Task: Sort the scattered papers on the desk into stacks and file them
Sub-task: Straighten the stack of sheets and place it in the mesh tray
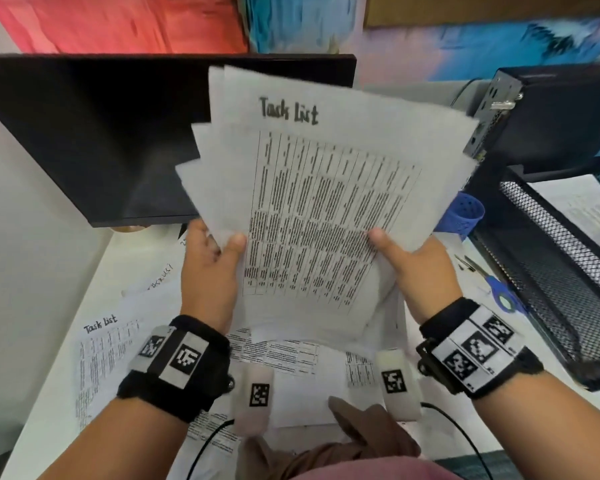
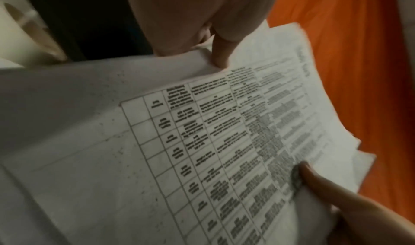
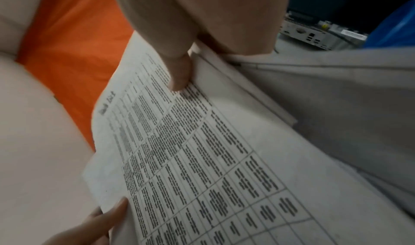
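- White fanned sheaf of printed "Task List" sheets [image 1: 326, 202] is up off the desk; my left hand [image 1: 210, 271] and right hand [image 1: 420, 271] pinch its lower edges, thumbs on top.
- Edges uneven, so squaring isn't done.
- Loose printed pages [image 1: 101, 358] remain on the white desk [image 1: 49, 393]; I judge we're about midway.
- Black mesh filing tray [image 1: 551, 271] at right holds some paper.
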`<state>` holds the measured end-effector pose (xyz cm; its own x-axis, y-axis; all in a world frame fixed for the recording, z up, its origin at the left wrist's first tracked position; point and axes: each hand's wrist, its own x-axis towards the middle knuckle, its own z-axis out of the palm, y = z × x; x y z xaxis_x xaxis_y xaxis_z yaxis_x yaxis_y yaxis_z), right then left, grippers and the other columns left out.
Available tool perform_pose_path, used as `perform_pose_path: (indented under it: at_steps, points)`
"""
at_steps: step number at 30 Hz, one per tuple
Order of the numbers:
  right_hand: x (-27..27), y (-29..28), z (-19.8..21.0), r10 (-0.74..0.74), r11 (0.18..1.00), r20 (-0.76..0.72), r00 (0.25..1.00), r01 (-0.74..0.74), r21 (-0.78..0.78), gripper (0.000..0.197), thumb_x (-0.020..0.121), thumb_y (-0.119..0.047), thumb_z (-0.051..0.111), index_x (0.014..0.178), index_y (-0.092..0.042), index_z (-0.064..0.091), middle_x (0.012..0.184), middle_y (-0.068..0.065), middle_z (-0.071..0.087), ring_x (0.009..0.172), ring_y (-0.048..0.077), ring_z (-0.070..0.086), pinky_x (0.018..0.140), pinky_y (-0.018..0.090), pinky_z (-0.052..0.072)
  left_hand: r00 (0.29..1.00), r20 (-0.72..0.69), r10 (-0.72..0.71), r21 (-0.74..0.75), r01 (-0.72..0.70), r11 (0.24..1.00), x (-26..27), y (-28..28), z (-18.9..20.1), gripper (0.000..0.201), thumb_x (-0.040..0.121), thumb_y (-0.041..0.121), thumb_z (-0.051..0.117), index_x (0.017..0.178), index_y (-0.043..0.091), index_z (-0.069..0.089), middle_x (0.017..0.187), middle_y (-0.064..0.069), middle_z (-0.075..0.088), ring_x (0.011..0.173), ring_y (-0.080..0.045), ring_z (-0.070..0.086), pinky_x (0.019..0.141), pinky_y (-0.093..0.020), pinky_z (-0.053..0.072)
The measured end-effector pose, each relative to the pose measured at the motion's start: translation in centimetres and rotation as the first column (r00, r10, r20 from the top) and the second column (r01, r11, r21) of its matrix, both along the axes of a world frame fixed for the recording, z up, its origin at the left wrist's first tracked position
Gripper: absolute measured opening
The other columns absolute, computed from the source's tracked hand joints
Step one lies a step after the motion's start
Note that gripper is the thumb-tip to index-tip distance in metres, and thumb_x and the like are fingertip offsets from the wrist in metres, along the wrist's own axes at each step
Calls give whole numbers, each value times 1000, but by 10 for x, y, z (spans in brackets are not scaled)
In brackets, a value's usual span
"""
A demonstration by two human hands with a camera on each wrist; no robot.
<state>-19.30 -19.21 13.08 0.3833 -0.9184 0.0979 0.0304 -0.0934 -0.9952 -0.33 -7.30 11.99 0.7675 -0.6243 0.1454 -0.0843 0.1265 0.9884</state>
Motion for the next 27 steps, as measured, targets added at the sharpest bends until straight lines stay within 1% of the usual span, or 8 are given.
perform_pose_path:
  at_steps: [4, 10, 14, 17, 19, 21, 24, 27]
  points:
    - [-5, 2, 12, -14, 993, 6, 1000, 14, -119, 41, 78, -15, 73, 117, -20, 59, 102, -21, 66, 92, -14, 61, 77, 3, 47, 988, 153, 14, -58, -5, 998, -11, 2, 12, 58, 94, -6, 47, 135, 28, 25, 120, 13, 57, 106, 9, 58, 86, -9, 46]
    - [-10, 11, 4, 177, 984, -78, 981, -179, -20, 57, 65, -15, 80, 119, -17, 61, 106, -6, 72, 100, 10, 67, 86, 32, 56, 982, 121, -142, 158, 123, 980, -24, 20, -11, 70, 88, 16, 63, 146, 21, 22, 122, 18, 59, 109, 14, 55, 92, -7, 45]
    - [-2, 9, 19, 106, 990, 68, 992, -99, -99, 42, 73, -14, 74, 114, -17, 63, 103, -3, 72, 97, 9, 67, 78, 21, 54, 980, 121, -155, 206, 128, 970, -22, 17, -11, 81, 80, 22, 72, 143, 23, 21, 126, 13, 59, 115, -1, 56, 96, -18, 45]
    - [7, 5, 35, -3, 973, 119, 993, 30, -231, 40, 80, -10, 71, 116, -18, 56, 93, -16, 64, 85, 0, 63, 72, 16, 51, 977, 85, -198, 198, 178, 964, -17, 9, -5, 84, 78, 17, 76, 137, 36, 20, 132, 12, 55, 120, -4, 54, 99, -26, 44]
    - [13, 3, 43, -65, 908, 118, 991, 108, -406, 51, 84, -2, 65, 125, -26, 46, 97, -20, 60, 90, -1, 60, 81, 18, 50, 977, 33, -210, 191, 200, 961, -14, 2, -6, 78, 80, 18, 75, 137, 38, 25, 129, 17, 56, 119, -3, 54, 98, -29, 43]
    - [18, -2, 44, -125, 789, 54, 991, 132, -600, 58, 87, -1, 60, 131, -33, 40, 111, -12, 53, 98, 5, 56, 91, 13, 43, 980, -37, -195, 195, 198, 961, -12, -3, -11, 67, 85, 21, 69, 138, 36, 31, 121, 23, 58, 112, 4, 54, 93, -25, 42]
    - [24, -15, 40, -266, 613, -232, 935, -21, -790, 38, 93, -15, 55, 129, -27, 54, 106, -4, 42, 94, 3, 44, 85, 3, 33, 984, -49, -173, 220, 180, 959, -10, -7, -19, 46, 88, 26, 65, 124, 42, 42, 112, 25, 60, 104, 7, 55, 84, -18, 41]
    - [25, -21, 40, -310, 607, -313, 898, -67, -792, 40, 94, -23, 55, 134, -25, 51, 102, -4, 40, 90, 1, 39, 77, 8, 33, 988, -57, -141, 226, 151, 962, -7, -9, -23, 47, 86, 23, 69, 125, 36, 47, 112, 19, 64, 102, 5, 58, 75, -13, 42]
